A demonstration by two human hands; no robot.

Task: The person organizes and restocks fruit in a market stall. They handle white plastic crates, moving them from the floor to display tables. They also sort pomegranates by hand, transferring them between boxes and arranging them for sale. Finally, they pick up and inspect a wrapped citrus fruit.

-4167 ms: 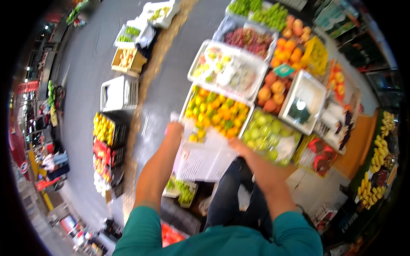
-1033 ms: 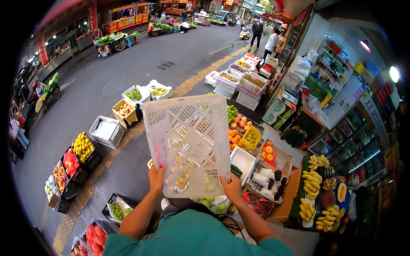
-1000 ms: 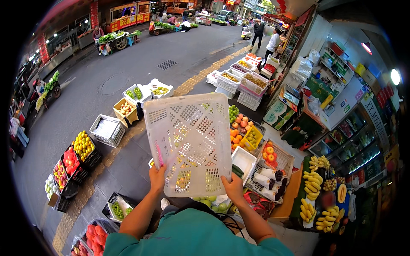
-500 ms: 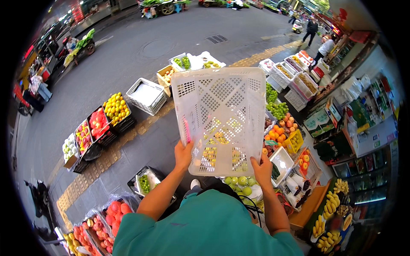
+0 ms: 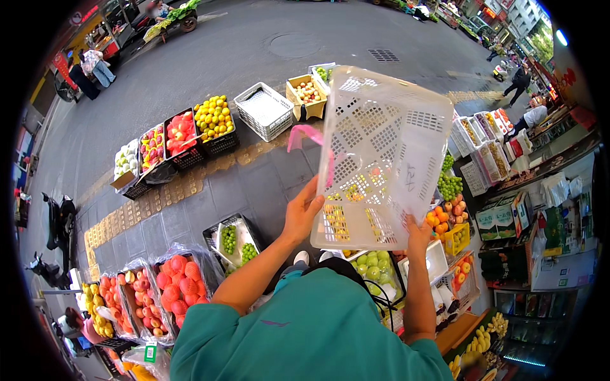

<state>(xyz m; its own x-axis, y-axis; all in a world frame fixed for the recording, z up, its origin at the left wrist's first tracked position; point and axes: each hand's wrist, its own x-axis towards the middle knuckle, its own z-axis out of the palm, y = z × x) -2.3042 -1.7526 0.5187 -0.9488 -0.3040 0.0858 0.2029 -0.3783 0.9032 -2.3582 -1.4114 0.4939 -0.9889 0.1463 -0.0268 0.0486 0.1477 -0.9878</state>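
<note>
A white perforated plastic crate (image 5: pixel 419 152) is held up in front of me, tilted, and fruit shows through its holes. My left hand (image 5: pixel 303 209) grips its left side low down, thumb toward the crate. At the lower right, my right hand (image 5: pixel 416 233) has hold of its edge; part of its fingers is hidden. A pink strap (image 5: pixel 304 135) hangs out from the crate's left side. Below the crate, near my feet, are green round fruit (image 5: pixel 375 270). To the left of my feet stands a dark crate with green grapes (image 5: pixel 230 238) on a white liner.
Along the tactile paving (image 5: pixel 149 209) stand boxes of yellow fruit (image 5: pixel 215 119), red fruit (image 5: pixel 182 130) and a white crate (image 5: pixel 264 112). Red fruit boxes (image 5: pixel 184 282) are at lower left. Oranges (image 5: pixel 438 219) and stacked crates (image 5: pixel 489 159) stand at right. People walk on the road.
The crate has shifted right and tilted, with both hands still on it. The pink strap now swings out on its left. My view has turned, so the stalls appear farther right.
</note>
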